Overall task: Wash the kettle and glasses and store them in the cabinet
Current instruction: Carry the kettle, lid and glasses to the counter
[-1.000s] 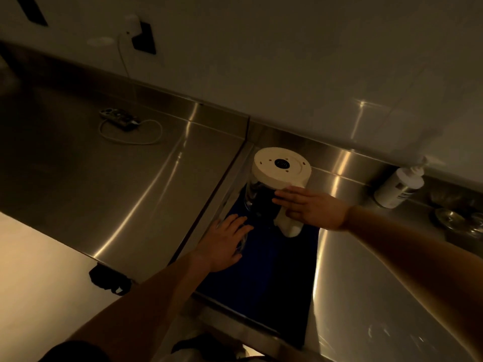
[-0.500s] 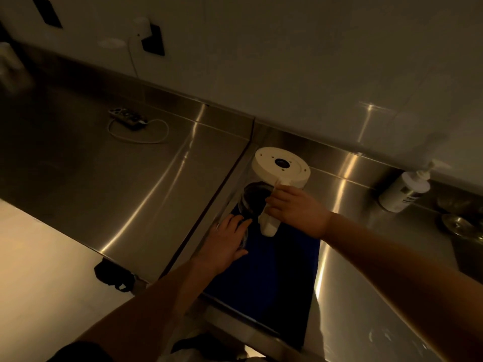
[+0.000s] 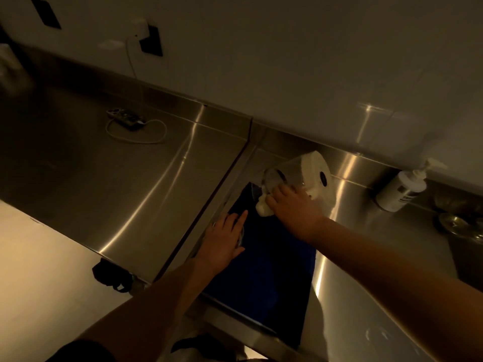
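The kettle (image 3: 298,173) has a clear glass body and a white base. It hangs tilted on its side above the far end of a dark blue mat (image 3: 274,270), mouth to the left and base to the right. My right hand (image 3: 290,207) is closed around its white handle. My left hand (image 3: 222,241) lies palm down over a clear glass (image 3: 241,235) that stands on the mat's left edge. Only the glass's right rim shows under the fingers.
The mat lies on a steel counter (image 3: 156,178) against a white wall. A pump bottle (image 3: 402,189) stands at the back right, next to a sink with a metal dish (image 3: 457,226). A power strip with a white cable (image 3: 125,118) lies at the back left.
My right hand closed on the kettle's handle, lifted it off the mat and tipped it from upside down onto its side. My left hand stayed over the glass.
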Demonstrator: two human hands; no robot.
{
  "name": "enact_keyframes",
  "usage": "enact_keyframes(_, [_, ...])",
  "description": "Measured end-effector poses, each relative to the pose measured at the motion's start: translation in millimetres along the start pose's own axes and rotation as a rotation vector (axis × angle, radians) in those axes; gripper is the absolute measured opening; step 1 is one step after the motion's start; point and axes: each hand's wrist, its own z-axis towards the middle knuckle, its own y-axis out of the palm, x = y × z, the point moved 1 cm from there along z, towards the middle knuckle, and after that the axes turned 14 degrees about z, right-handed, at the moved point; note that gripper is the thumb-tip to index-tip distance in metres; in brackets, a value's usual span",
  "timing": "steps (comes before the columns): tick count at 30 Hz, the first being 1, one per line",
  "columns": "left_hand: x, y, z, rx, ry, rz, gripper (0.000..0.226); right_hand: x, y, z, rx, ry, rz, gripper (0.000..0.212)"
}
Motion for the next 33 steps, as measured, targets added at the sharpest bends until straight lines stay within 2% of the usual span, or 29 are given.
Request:
enact_keyframes(2, [0.2, -0.1, -0.3, -0.003, -0.003, 0.019, 0.087, -8.0, 9.1, 6.2, -0.076, -0.011, 0.007, 0.064])
enact_keyframes(5, [-0.1, 0.6, 0.1, -0.016, -0.004, 0.031, 0.086, -4.9, 20.6, 5.4, -0.139, -0.070, -0.066, 0.042])
enact_keyframes(7, [-0.3, 0.4, 0.3, -0.027, -0.001, 0.039, 0.085, 7.6, 20.8, 0.7, -0.120, -0.064, -0.102, 0.035])
enact_keyframes(9, [-0.1, 0.5, 0.2, -0.038, 0.001, 0.035, 0.083, 21.0, 20.1, -4.2, -0.101, -0.006, -0.035, 0.038])
enact_keyframes(16, [-0.5, 0.3, 0.3, -0.066, 0.010, 0.050, 0.080, 26.6, 24.5, -12.8, -0.071, -0.012, 0.062, 0.038])
enact_keyframes(20, [-1.9, 0.8, 2.8, -0.082, 0.013, 0.048, 0.079, 35.9, 5.1, -15.3, 0.095, 0.135, 0.219, 0.041])
enact_keyframes(23, [-1.6, 2.7, 3.1, -0.077, 0.009, 0.048, 0.078, 38.0, -12.3, -12.3, 0.174, 0.233, 0.328, 0.051])
enact_keyframes(26, [-1.2, 3.8, 1.8, -0.064, 0.004, 0.045, 0.078, 27.4, -18.4, -8.7, 0.220, 0.229, 0.378, 0.057])
enact_keyframes(30, [-1.9, 4.6, 0.8, -0.055, 0.002, 0.056, 0.078, 7.4, -15.5, -8.9, 0.353, 0.150, 0.424, 0.040])
enact_keyframes(33, [-1.5, 4.1, 0.6, -0.058, 0.003, 0.068, 0.078, -3.3, -13.1, -9.1, 0.436, 0.130, 0.447, 0.038])
